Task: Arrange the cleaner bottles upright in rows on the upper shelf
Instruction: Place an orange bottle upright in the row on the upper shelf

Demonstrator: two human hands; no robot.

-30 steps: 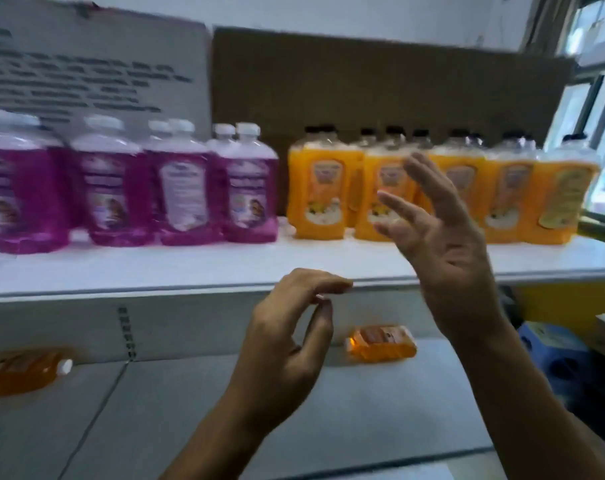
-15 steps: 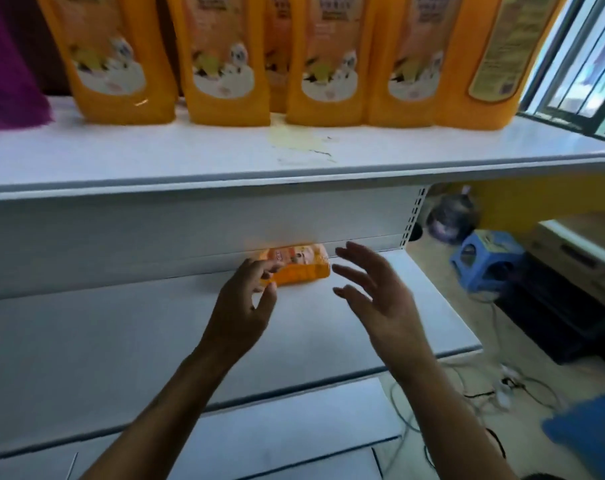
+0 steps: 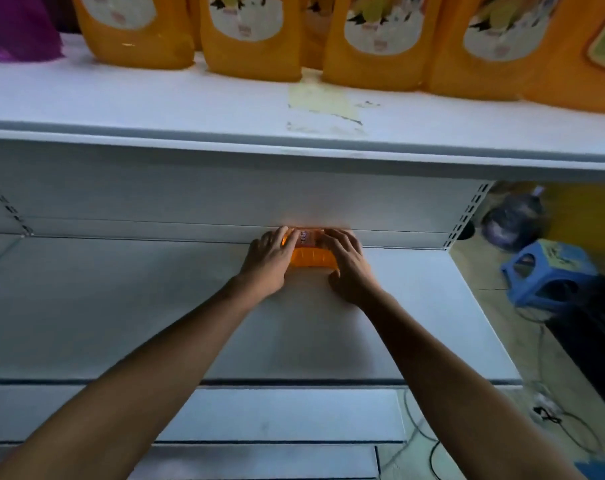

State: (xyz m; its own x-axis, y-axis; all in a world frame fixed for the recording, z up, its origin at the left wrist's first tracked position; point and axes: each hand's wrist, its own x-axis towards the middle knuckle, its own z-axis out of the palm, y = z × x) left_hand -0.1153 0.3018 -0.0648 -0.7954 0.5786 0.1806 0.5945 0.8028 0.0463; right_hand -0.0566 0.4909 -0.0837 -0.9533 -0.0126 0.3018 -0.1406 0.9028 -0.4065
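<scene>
Both of my hands are on the fallen bottle (image 3: 309,252), an orange one lying on its side at the far edge of the lower shelf (image 3: 121,306), tight against the white back panel (image 3: 225,199). My left hand (image 3: 268,259) is curled over its left end, fingers wrapped across the top. My right hand (image 3: 346,263) covers the right end the same way, fingers bent over the bottle and the thumb tucked in at the near side. So both hands are gripping it, one at each end, and between them I can see a strip of label and the ribbed orange body. The bottle rests on the shelf; I can't tell which end carries the cap, since the hands hide both.

Up on the upper shelf (image 3: 155,105) a row of orange bottles (image 3: 252,36) stands upright along the far side, labels facing me, packed side by side from left of centre to the right edge. More orange shows in the gaps behind them. At the far left a purple bottle (image 3: 17,32) just shows its base. On the near part of that shelf, right of centre, there's a yellowish stain (image 3: 320,100) with scuffed edges.

To the right, past the shelf end, the floor holds a blue stool (image 3: 543,268), a dark round jug (image 3: 514,220) farther back, a black box (image 3: 592,334) nearer to me, and some loose cables (image 3: 550,414) trailing across the floor.
</scene>
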